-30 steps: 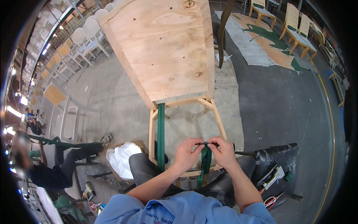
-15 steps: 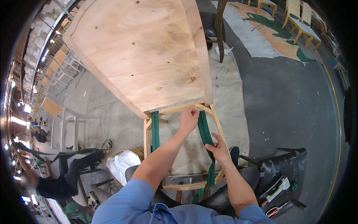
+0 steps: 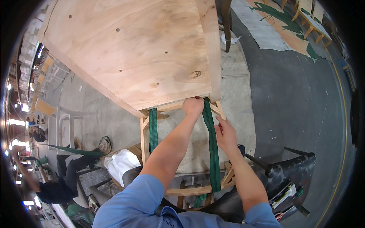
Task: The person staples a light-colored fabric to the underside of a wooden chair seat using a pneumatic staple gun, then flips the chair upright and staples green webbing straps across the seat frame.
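A light wooden chair frame (image 3: 145,138) stands before me, its tall plywood back panel (image 3: 152,49) rising at the far side. Two green webbing straps cross the open seat from back to front: a left strap (image 3: 153,127), partly hidden by my forearm, and a right strap (image 3: 213,159). My left hand (image 3: 194,106) is closed at the rear rail, beside the right strap's upper end; what its fingers pinch is hidden. Just right of that strap, my right hand (image 3: 226,133) has its fingers apart, close to the strap's edge and the side rail, and holds nothing visible.
At right, a black surface (image 3: 292,165) carries a stapler-like tool (image 3: 283,193) and partly visible scissors (image 3: 279,215). White cloth (image 3: 121,165) bundles at left, near a co-worker (image 3: 57,186) with a green strap (image 3: 72,151). A dark chair leg (image 3: 227,26) stands behind the panel.
My right thumb has come off the right strap, and that hand has shifted up and right. The strap now runs straighter to the front rail. My left hand stays at the rear rail.
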The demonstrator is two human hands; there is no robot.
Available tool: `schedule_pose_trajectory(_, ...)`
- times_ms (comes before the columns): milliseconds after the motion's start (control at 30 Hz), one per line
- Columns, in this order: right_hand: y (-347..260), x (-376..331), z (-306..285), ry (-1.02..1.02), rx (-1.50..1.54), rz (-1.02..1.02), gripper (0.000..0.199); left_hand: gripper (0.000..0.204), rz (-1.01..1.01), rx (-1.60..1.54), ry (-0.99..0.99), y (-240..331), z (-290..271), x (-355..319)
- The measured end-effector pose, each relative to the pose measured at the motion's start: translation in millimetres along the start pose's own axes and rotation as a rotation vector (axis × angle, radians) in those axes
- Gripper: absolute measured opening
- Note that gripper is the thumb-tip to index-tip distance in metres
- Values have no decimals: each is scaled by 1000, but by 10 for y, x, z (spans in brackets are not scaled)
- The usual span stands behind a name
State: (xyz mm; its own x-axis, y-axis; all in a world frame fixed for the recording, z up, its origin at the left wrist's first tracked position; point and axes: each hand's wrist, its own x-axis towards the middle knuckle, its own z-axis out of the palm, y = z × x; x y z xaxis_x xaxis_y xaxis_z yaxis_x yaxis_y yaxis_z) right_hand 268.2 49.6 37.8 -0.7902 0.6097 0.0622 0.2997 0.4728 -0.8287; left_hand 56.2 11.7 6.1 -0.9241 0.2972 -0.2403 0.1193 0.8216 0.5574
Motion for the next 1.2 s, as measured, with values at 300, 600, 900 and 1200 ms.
schedule_pose_trajectory(300, -96, 800, 230, -305, -580, 34, 56, 36, -18, 52, -69, 114, -50, 26)
schedule_pose_trajectory(600, -124, 855, 254, -337, -589, 69, 55, 36, 69, 49, -58, 83, -56, 62)
schedule_pose_trajectory(900, -107, 870, 211, -342, -585, 90, 52, 41, 604, 119, 148, -201, -49, -566)
schedule_pose_trajectory(1200, -175, 816, 227, -311, -567, 35, 52, 63, 638, 402, 61, -314, -68, -643)
